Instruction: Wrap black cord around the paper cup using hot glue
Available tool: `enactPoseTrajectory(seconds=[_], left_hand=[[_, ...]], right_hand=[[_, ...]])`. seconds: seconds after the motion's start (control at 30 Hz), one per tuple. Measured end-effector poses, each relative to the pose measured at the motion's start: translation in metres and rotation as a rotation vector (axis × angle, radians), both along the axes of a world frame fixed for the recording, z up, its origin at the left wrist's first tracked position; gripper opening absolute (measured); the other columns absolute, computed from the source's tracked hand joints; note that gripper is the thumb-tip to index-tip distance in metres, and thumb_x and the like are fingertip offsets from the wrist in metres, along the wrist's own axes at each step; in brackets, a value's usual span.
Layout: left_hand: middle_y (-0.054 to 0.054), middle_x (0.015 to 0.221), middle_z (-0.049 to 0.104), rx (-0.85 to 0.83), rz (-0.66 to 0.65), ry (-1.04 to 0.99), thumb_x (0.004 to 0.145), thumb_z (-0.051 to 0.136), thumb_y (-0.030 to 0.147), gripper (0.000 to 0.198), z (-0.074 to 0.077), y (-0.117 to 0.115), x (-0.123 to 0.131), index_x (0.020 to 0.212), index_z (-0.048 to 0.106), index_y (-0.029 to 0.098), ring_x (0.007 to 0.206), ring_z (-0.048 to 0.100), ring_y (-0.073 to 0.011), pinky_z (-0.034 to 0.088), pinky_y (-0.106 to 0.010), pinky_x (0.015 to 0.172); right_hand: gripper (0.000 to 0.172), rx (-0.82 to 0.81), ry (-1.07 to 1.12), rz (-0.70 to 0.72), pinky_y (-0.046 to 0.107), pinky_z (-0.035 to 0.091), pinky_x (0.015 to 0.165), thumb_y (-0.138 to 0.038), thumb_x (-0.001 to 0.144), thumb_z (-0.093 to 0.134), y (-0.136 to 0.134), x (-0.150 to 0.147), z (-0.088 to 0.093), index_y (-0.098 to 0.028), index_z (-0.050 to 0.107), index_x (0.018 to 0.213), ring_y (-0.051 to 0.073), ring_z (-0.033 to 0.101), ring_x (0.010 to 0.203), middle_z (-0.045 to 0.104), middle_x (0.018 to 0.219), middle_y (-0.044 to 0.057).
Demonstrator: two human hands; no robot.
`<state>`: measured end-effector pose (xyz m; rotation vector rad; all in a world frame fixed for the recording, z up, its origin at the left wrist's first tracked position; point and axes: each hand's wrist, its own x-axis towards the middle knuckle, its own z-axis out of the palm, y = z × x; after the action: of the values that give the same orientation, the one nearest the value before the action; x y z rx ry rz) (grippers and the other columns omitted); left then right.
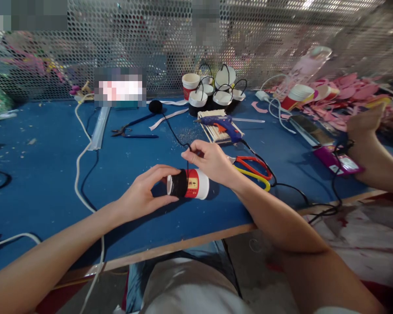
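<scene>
A red and white paper cup (pixel 201 185) lies on its side just above the blue table, gripped at its rim end by my left hand (pixel 147 187). Black cord (pixel 178 184) is wound around that end. My right hand (pixel 212 161) pinches the cord's running strand, pulled up from the cup. From there the strand leads away to a small black ball of cord (pixel 155 107) at the back. Scissors (pixel 252 168) with red and yellow handles lie beside my right wrist.
Blue pliers (pixel 134 126), a blue glue gun (pixel 221 124) on a stick bundle, and several black-wrapped cups (pixel 198 100) stand or lie behind my hands. A white cable (pixel 77 174) crosses on the left. At right are a phone (pixel 311 129), pink pieces (pixel 353 93) and another person's arm (pixel 373 148).
</scene>
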<state>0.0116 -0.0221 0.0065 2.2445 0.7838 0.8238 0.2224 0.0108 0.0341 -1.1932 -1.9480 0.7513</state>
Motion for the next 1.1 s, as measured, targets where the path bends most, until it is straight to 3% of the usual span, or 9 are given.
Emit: enactPoseTrajectory(seconds=[0.17,0.4,0.5,0.63,0.77,0.87,1.1], left_hand=[[-0.011,0.119,0.053,0.057,-0.012,0.041,0.077,0.066,0.024,0.047,0.002,0.000,0.000,0.120,0.047,0.020,0.107,0.054,-0.0211,0.049,-0.034,0.088],[-0.010,0.123,0.047,0.077,0.014,0.103,0.082,0.060,0.023,0.039,0.003,-0.001,0.000,0.118,0.047,0.021,0.106,0.053,-0.0190,0.051,-0.030,0.083],[-0.010,0.123,0.046,0.068,0.015,0.100,0.077,0.066,0.029,0.046,0.005,-0.002,0.001,0.119,0.047,0.022,0.105,0.053,-0.0195,0.051,-0.031,0.084],[-0.009,0.117,0.049,-0.123,0.052,0.004,0.074,0.069,0.035,0.060,0.004,-0.003,0.001,0.124,0.041,0.022,0.092,0.058,-0.0172,0.053,-0.030,0.077],[-0.008,0.105,0.057,-0.375,0.084,-0.020,0.080,0.061,0.038,0.051,0.001,-0.004,0.001,0.122,0.041,0.019,0.080,0.062,-0.0162,0.054,-0.030,0.069],[-0.007,0.097,0.060,-0.445,0.079,-0.022,0.082,0.058,0.038,0.045,0.001,-0.004,0.001,0.120,0.043,0.018,0.076,0.062,-0.0161,0.054,-0.030,0.068],[-0.007,0.108,0.053,-0.233,0.084,-0.052,0.077,0.066,0.029,0.047,0.000,-0.004,0.002,0.118,0.046,0.019,0.085,0.059,-0.0155,0.053,-0.033,0.079]], right_hand=[[0.032,0.054,-0.019,-0.008,0.022,0.031,0.054,-0.042,0.083,0.054,-0.002,-0.002,0.000,-0.018,0.046,0.064,0.007,0.038,0.055,0.048,0.059,-0.004],[0.030,-0.003,-0.090,0.000,0.022,0.029,0.053,-0.038,0.083,0.054,-0.003,-0.006,-0.003,-0.018,0.043,0.063,0.007,0.040,0.056,0.050,0.062,-0.003],[0.030,-0.001,-0.125,-0.006,0.023,0.028,0.053,-0.036,0.083,0.054,-0.004,-0.008,-0.004,-0.018,0.043,0.063,0.008,0.042,0.057,0.051,0.061,-0.003],[0.029,0.029,-0.140,-0.002,0.024,0.028,0.054,-0.036,0.084,0.052,-0.007,-0.009,-0.007,-0.018,0.043,0.063,0.009,0.044,0.058,0.052,0.062,-0.003],[0.028,0.039,-0.143,-0.001,0.024,0.028,0.054,-0.035,0.085,0.052,-0.010,-0.010,-0.007,-0.018,0.044,0.063,0.009,0.044,0.058,0.052,0.063,-0.003],[0.028,0.011,-0.130,0.007,0.024,0.028,0.053,-0.035,0.084,0.052,-0.012,-0.011,-0.004,-0.018,0.045,0.063,0.009,0.044,0.058,0.053,0.063,-0.003],[0.025,-0.038,-0.028,0.028,0.023,0.034,0.057,-0.036,0.081,0.057,-0.011,-0.007,0.003,-0.017,0.050,0.065,0.009,0.047,0.061,0.057,0.067,-0.002]])
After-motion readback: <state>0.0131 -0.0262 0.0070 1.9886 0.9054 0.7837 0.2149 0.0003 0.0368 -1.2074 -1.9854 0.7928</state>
